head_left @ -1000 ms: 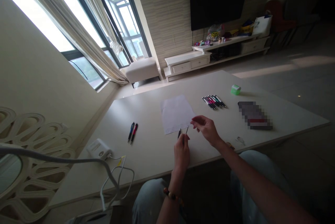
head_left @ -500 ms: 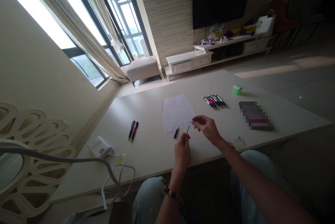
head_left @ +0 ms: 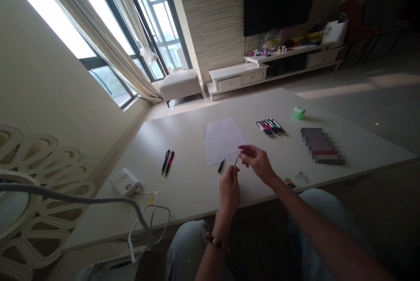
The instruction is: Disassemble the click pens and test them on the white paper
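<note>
My left hand (head_left: pixel 229 187) is closed round the lower part of a thin dark pen refill (head_left: pixel 235 162), which points up and to the right. At the refill's upper end, the thumb and fingers of my right hand (head_left: pixel 255 159) pinch it, with the index finger lifted a little. Whether a small part sits between those fingertips is too small to tell. A short black pen barrel piece (head_left: pixel 221 165) lies just left of my hands, by the near edge of a white sheet of paper (head_left: pixel 223 138). Faint lines of writing show along that edge.
Several pens (head_left: pixel 271 128) lie in a row behind my right hand. Two pens (head_left: pixel 167 163), blue and red, lie at left near a white adapter (head_left: pixel 125 183) with cables. A green box (head_left: pixel 298 113), a blurred-out item (head_left: pixel 322 146) and a small cartoon figure (head_left: pixel 289 183) are at right.
My right hand has shifted very slightly left at the refill's tip, and its index finger is more lifted. The small cartoon figure beside my right wrist shows more now.
</note>
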`<state>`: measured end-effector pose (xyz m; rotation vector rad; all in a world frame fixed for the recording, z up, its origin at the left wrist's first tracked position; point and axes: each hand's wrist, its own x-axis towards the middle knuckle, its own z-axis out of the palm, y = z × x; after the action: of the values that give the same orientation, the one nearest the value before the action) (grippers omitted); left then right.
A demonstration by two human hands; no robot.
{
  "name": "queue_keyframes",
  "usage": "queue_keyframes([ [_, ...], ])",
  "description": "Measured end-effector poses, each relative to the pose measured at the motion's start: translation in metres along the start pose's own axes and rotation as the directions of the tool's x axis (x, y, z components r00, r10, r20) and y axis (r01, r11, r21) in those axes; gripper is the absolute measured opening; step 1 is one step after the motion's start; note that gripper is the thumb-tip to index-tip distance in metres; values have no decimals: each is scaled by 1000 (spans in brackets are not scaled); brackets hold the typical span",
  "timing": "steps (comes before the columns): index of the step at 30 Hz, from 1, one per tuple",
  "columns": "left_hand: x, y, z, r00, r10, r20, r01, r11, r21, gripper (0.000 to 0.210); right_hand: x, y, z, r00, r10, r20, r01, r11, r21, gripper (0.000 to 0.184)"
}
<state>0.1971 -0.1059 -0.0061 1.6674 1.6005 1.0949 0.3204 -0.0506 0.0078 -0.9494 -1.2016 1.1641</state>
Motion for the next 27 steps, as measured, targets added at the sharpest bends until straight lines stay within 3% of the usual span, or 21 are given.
queue_keyframes([
  [4, 0, -1, 0, 1000, 4, 7, -4, 1000, 24, 32, 3, -1, -4, 996, -27, -81, 29, 999, 20, 36],
  [14, -1, 0, 0, 1000, 12, 5, -12, 999, -32, 29, -4, 5, 1, 994, 4, 109, 5, 996, -87, 31],
  [23, -1, 6, -7, 993, 23, -118, -33, 996, -82, 31, -4, 3, 13, 985, 53, 163, -50, 999, -19, 32],
  [25, 1, 3, -12, 985, 3, -175, -21, 995, -101, 31, 1, 6, 16, 982, 49, 182, -33, 995, -92, 33],
  [27, 4, 0, -19, 967, -29, -253, -7, 990, -139, 30, 6, 12, 21, 979, 40, 201, 19, 959, -281, 31],
])
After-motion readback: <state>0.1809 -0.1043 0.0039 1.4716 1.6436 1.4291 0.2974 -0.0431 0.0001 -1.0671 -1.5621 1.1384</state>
